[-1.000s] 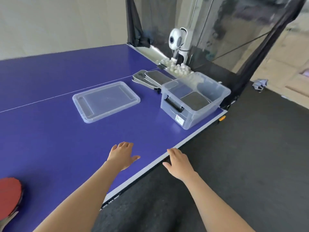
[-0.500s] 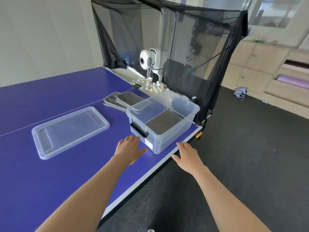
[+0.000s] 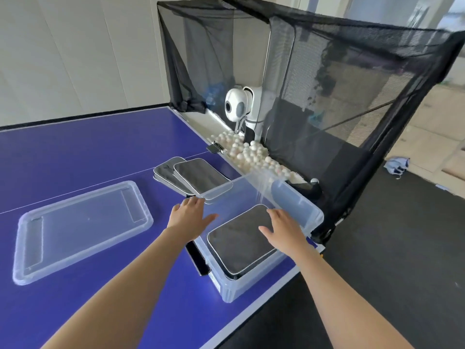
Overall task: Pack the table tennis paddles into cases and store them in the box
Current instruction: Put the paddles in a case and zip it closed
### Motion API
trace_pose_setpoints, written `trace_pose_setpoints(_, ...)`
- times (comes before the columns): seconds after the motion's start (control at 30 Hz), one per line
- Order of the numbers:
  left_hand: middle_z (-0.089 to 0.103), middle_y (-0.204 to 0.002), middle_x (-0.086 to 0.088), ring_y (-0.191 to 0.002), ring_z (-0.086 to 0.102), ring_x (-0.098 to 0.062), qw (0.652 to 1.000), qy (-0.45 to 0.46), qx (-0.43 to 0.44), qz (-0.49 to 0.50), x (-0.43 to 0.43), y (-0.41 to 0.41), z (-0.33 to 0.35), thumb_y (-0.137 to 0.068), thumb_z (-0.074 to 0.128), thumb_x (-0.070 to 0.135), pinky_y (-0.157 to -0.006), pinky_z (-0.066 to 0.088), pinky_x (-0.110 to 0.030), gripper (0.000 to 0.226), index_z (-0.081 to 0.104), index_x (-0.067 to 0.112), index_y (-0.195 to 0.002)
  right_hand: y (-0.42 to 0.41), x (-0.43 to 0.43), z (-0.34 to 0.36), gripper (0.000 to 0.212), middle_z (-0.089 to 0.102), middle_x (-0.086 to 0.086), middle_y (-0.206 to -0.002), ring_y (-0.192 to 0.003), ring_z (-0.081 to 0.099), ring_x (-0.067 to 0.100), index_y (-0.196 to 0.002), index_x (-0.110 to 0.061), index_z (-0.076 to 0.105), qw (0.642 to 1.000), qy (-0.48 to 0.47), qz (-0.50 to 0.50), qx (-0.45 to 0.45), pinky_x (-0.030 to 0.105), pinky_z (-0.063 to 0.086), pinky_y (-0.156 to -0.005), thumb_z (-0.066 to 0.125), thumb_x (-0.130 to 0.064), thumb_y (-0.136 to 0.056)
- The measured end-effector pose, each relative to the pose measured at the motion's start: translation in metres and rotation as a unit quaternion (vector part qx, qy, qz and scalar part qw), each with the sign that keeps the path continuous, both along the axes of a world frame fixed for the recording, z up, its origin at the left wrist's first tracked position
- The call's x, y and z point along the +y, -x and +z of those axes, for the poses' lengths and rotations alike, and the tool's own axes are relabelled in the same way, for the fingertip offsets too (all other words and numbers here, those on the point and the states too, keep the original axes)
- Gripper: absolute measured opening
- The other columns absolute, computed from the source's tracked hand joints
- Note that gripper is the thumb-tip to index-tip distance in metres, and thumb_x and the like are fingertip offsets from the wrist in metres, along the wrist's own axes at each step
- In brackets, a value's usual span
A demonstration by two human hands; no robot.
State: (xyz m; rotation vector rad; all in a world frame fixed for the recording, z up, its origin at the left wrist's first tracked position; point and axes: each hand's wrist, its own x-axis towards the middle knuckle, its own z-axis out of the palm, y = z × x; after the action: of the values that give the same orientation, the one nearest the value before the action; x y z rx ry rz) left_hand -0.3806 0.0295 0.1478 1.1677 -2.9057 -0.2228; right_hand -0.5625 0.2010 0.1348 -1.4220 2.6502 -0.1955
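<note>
Both hands empty, fingers spread. L hand (image 3: 190,215) is over the left rim of the box (image 3: 299,201). R hand (image 3: 284,229) is above the case (image 3: 236,245) lying flat inside. Stacked cases (image 3: 198,176) sit on table (image 3: 75,152) just behind box; lid (image 3: 83,227) off, to the left.

Rec: I'd take top case w/ both hands, lift clear of rim, lay flat beside the first.

Can't tell if R hand touches case, nor if cases hold paddles. Stack's near edge is blurred thru box wall.
</note>
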Motion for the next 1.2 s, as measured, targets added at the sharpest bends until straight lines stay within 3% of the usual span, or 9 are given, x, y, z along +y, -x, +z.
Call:
trace_pose_setpoints(0.23,0.042,-0.145,-0.003,-0.135,0.037,-0.023,0.998,-0.019,-0.01,0.066,-0.058,0.039,-0.011,-0.095,0.036,0.059,-0.107,0.03,-0.038,0.064,0.037,0.015,-0.141,0.072,-0.087,-0.003,0.055,0.046,0.01,-0.139,-0.13,0.04,0.028,-0.138,-0.008,0.038,0.999,0.008,0.049,-0.017,0.039,0.036,-0.1,0.049,-0.041,-0.095)
trace_pose_setpoints(0.6,0.049,-0.138,-0.002,-0.131,0.041,-0.023,0.966,-0.07,-0.003,0.249,-0.14,0.116,-0.036,-0.093,0.041,0.059,-0.102,0.034,-0.039,0.059,0.043,0.019,-0.136,0.19,-0.236,-0.023,0.057,0.046,0.011,-0.14,-0.13,0.041,0.03,-0.142,-0.008,0.035,0.983,-0.014,0.178,-0.048,0.041,0.036,-0.1,0.048,-0.039,-0.096)
trace_pose_setpoints(0.9,0.051,-0.134,-0.007,-0.124,0.049,-0.029,0.929,-0.168,-0.012,0.331,-0.188,0.147,-0.068,-0.093,0.043,0.06,-0.095,0.04,-0.043,0.069,0.031,0.016,-0.144,0.227,-0.314,-0.054,0.059,0.044,0.01,-0.141,-0.131,0.041,0.03,-0.143,-0.01,0.033,0.972,-0.071,0.179,-0.137,0.045,0.037,-0.105,0.048,-0.041,-0.095)
trace_pose_setpoints(1.07,0.052,-0.102,-0.005,-0.095,0.055,-0.028,0.889,-0.256,0.032,0.378,-0.214,0.154,-0.111,-0.09,0.048,0.061,-0.084,0.049,-0.042,0.071,0.033,0.01,-0.137,0.229,-0.352,-0.083,0.06,0.041,0.014,-0.142,-0.131,0.041,0.029,-0.145,-0.008,0.03,0.961,-0.102,0.157,-0.203,0.041,0.037,-0.105,0.049,-0.038,-0.096)
trace_pose_setpoints(1.2,0.051,-0.091,-0.004,-0.088,0.051,-0.025,0.853,-0.302,0.079,0.418,-0.232,0.161,-0.137,-0.091,0.05,0.056,-0.072,0.043,-0.035,0.07,0.03,0.007,-0.137,0.228,-0.38,-0.108,0.064,0.038,0.012,-0.146,-0.134,0.037,0.028,-0.146,-0.01,0.027,0.954,-0.122,0.13,-0.241,0.039,0.035,-0.106,0.05,-0.04,-0.095)
